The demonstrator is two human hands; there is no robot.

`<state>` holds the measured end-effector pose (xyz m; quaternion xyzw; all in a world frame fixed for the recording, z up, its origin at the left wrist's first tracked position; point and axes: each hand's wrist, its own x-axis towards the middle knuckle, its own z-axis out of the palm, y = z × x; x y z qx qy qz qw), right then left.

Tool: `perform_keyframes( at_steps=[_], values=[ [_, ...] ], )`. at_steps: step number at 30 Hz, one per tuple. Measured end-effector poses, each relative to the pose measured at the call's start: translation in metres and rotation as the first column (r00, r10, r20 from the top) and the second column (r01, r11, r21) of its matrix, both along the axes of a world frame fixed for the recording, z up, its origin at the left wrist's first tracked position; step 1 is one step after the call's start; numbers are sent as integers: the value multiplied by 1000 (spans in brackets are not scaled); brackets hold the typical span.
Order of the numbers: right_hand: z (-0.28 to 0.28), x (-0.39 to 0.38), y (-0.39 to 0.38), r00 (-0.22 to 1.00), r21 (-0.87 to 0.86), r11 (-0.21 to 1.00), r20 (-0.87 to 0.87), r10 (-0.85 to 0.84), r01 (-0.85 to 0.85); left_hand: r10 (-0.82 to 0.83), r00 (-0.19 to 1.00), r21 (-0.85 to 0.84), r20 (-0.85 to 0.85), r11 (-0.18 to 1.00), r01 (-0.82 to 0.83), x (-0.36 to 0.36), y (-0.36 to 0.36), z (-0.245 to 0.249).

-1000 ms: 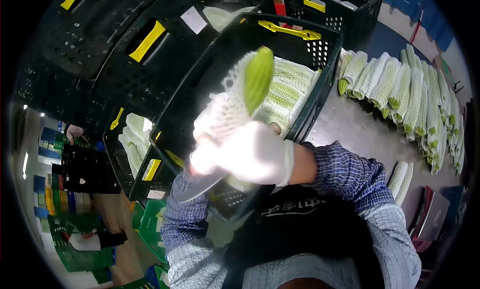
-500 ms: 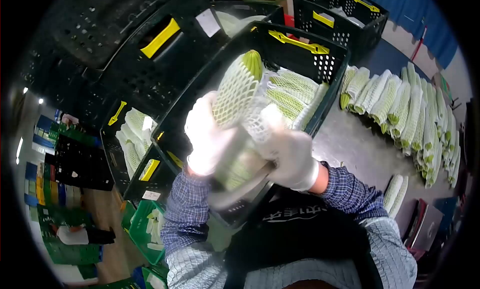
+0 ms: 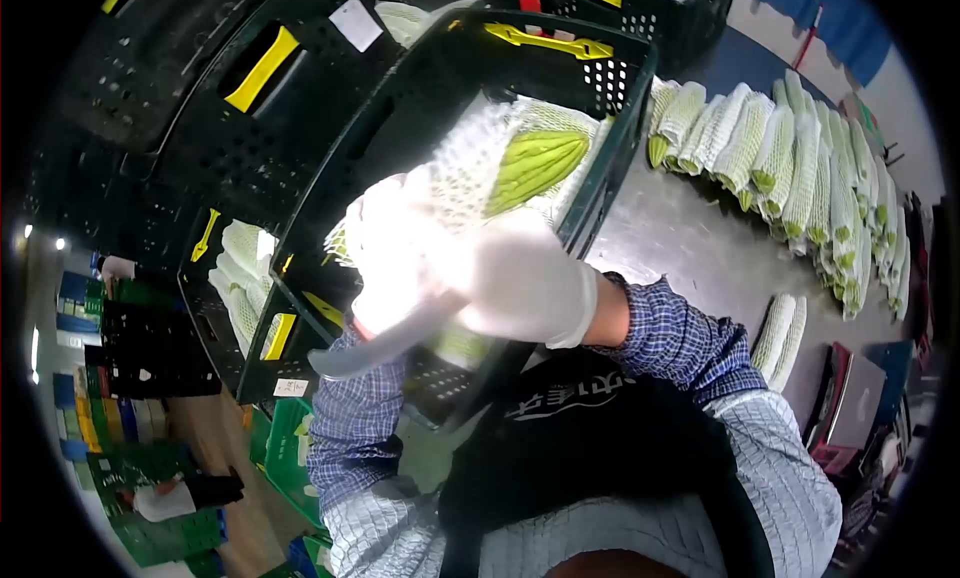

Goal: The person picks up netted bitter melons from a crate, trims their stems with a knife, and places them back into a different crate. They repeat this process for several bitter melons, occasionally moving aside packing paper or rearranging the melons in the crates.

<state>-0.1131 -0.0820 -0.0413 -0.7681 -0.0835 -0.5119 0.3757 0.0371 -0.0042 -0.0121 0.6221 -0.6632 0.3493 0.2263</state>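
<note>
My left hand [image 3: 395, 248], in a white glove, is closed around a pale-green ridged bitter melon [image 3: 540, 168] in a white foam net [image 3: 465, 163]. The net covers part of it, and its bare ribbed end points right. Beside it, my gloved right hand [image 3: 525, 278] is closed. A grey, curved, blade-like strip [image 3: 385, 348] runs from it to the lower left; its grip is hidden. Glare washes out the fingers of both hands. Below the hands is a dark crate [image 3: 625, 143] with several netted melons [image 3: 570, 123] inside.
Netted melons [image 3: 800, 168] lie in a long row on the metal table [image 3: 650, 218] at right, with a netted pair [image 3: 780, 338] nearer. Black crates [image 3: 230, 88] stand at left. A green crate [image 3: 285, 448] sits lower left. Another person [image 3: 165, 498] is farther off.
The melon has swung from nearly upright to pointing right, lower over the crate. My hands have come closer together. The grey strip has shifted left and shows more clearly. The view has turned slightly.
</note>
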Motion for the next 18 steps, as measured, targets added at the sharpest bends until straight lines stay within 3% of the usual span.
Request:
perform_keyframes(
  at_steps=[1,2,3,6,7,10,11,14,16,18],
  values=[
    [-8,6,1,990,1,996,110,84,-85,32,999,29,-42,999,-31,-3,0,3],
    [-17,-1,2,999,-87,995,4,40,-39,69,994,60,-81,996,-64,-7,1,10],
    [-5,-10,3,995,-179,984,-97,-10,-8,-46,997,-33,-69,999,44,-8,-1,16],
    [38,-30,9,915,-455,891,-360,-181,-3,-79,997,-97,-11,992,78,-2,-4,15],
    [53,-28,15,887,-475,880,-406,-220,1,-90,996,-50,-25,995,89,-2,-6,19],
    [33,-25,15,938,-495,865,-256,-233,79,-260,965,-157,-17,954,255,12,-15,15],
    [19,-17,17,956,-475,879,-241,-168,35,-208,978,-6,18,978,208,20,-8,21],
    [4,-5,18,953,-399,911,-303,-23,-105,-435,887,-236,-157,888,394,24,-22,2],
    [10,8,20,948,-296,938,-307,85,-180,-439,892,-290,-106,872,395,34,-30,-1],
    [36,-2,14,713,-472,814,-693,-106,-337,-417,880,-295,-228,891,346,46,-32,-11]
  ],
)
